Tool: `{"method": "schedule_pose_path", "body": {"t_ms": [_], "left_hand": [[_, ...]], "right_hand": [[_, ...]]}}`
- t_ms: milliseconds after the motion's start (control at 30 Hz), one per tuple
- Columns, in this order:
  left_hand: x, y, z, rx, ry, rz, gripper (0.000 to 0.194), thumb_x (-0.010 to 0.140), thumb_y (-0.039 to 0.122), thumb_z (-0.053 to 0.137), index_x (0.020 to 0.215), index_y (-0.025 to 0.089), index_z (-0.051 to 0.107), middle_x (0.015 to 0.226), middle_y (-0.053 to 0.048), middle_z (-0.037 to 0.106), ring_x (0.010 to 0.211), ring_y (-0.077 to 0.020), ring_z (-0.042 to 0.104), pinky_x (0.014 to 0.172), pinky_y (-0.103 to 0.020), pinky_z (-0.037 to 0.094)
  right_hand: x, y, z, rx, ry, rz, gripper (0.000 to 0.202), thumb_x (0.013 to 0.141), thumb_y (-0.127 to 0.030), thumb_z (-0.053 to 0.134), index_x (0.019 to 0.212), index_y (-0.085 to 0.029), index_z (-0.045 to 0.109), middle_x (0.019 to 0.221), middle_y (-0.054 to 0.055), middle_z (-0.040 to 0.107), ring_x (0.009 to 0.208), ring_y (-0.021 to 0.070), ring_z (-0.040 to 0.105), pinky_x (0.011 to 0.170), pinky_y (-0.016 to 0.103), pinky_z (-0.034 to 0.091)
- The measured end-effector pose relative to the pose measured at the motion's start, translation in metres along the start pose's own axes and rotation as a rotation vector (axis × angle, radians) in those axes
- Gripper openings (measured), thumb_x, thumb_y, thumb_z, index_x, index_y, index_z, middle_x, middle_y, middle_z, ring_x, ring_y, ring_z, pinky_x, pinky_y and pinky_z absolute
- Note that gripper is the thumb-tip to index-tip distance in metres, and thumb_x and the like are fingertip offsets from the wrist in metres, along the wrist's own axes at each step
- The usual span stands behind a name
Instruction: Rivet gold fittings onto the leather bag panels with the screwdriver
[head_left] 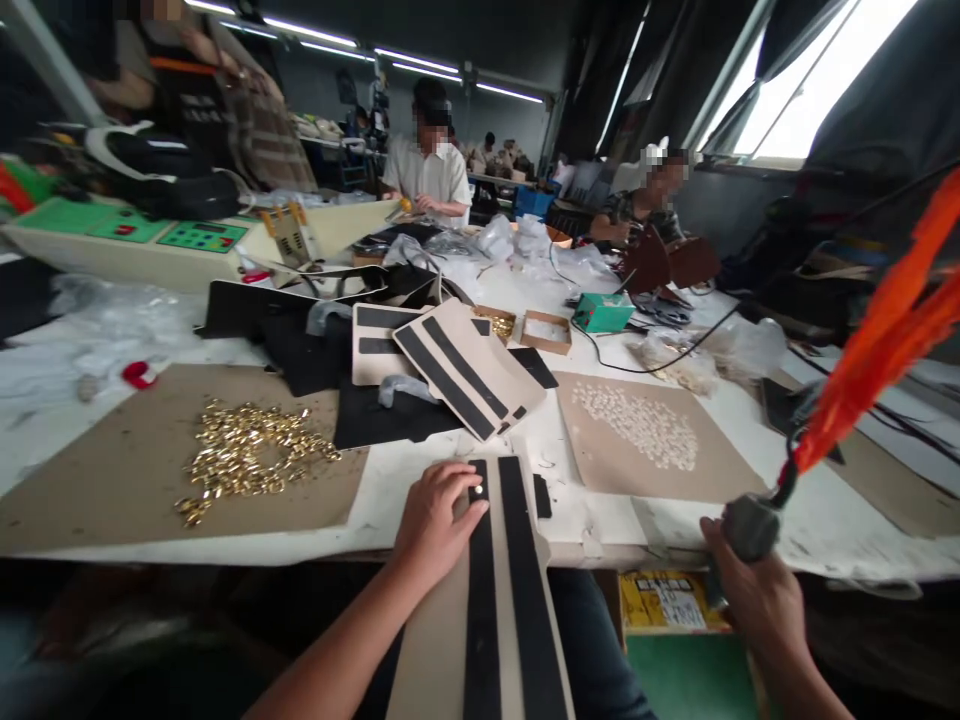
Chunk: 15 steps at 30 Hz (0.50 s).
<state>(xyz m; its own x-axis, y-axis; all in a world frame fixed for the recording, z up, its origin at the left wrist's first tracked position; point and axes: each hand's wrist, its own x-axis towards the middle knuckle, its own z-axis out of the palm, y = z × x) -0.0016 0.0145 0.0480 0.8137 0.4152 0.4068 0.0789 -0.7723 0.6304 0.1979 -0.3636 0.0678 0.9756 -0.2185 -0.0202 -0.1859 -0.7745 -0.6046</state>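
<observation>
My left hand (pixel 439 525) rests on a beige panel with two black strips (pixel 517 600), its thumb and fingers curled around a small white piece (pixel 478 489) on the left strip. The panel leans from the table edge over the lap. My right hand (pixel 757 590) is wrapped round a dark grey tool (pixel 752 527), off the table's front edge at the right; orange strands (pixel 877 350) rise from the tool. Gold metal pieces (pixel 251 450) lie heaped on brown board at the left. Small clear pieces (pixel 637 420) are spread on another board at the right.
More striped panels (pixel 469 370) lie on black sheets (pixel 300 350) mid-table. Behind them are small boxes (pixel 546 331), a green box (pixel 604 312) with a cable, and plastic bags (pixel 499 238). A machine (pixel 127 235) stands at left. Several people work farther back.
</observation>
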Motion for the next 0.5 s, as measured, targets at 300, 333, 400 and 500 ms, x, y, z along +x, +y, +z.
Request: {"method": "schedule_pose_path", "body": {"t_ms": [300, 333, 400, 500], "left_hand": [[-0.003, 0.007, -0.001, -0.072, 0.014, -0.035, 0.029, 0.085, 0.014, 0.084, 0.109, 0.025, 0.072, 0.121, -0.005, 0.074, 0.122, -0.0291, 0.064, 0.103, -0.05, 0.051], [-0.003, 0.007, -0.001, -0.082, 0.011, -0.044, 0.029, 0.084, 0.015, 0.084, 0.109, 0.025, 0.072, 0.122, -0.005, 0.074, 0.123, -0.029, 0.064, 0.104, -0.05, 0.051], [-0.003, 0.007, -0.001, -0.097, 0.004, -0.058, 0.03, 0.083, 0.015, 0.085, 0.109, 0.025, 0.072, 0.123, -0.005, 0.074, 0.124, -0.029, 0.063, 0.105, -0.05, 0.05], [-0.002, 0.008, -0.003, -0.108, -0.011, -0.07, 0.03, 0.083, 0.017, 0.086, 0.108, 0.025, 0.073, 0.124, -0.005, 0.073, 0.125, -0.0299, 0.062, 0.105, -0.05, 0.05]], "right_hand": [[-0.102, -0.192, 0.056, 1.262, -0.684, -0.421, 0.04, 0.094, -0.061, 0.074, 0.109, -0.026, 0.06, 0.069, -0.005, 0.056, 0.057, 0.0126, 0.052, 0.061, 0.029, 0.055], [-0.113, -0.211, 0.067, 1.298, -0.744, -0.45, 0.039, 0.093, -0.058, 0.076, 0.109, -0.026, 0.06, 0.067, -0.007, 0.054, 0.055, 0.012, 0.05, 0.058, 0.027, 0.053], [-0.127, -0.235, 0.089, 1.296, -0.823, -0.501, 0.04, 0.089, -0.054, 0.081, 0.106, -0.025, 0.061, 0.064, -0.008, 0.051, 0.052, 0.0116, 0.048, 0.051, 0.025, 0.048], [-0.133, -0.241, 0.115, 1.158, -0.857, -0.595, 0.038, 0.088, -0.052, 0.083, 0.099, -0.021, 0.063, 0.063, -0.006, 0.052, 0.052, 0.0119, 0.048, 0.049, 0.025, 0.045]]}}
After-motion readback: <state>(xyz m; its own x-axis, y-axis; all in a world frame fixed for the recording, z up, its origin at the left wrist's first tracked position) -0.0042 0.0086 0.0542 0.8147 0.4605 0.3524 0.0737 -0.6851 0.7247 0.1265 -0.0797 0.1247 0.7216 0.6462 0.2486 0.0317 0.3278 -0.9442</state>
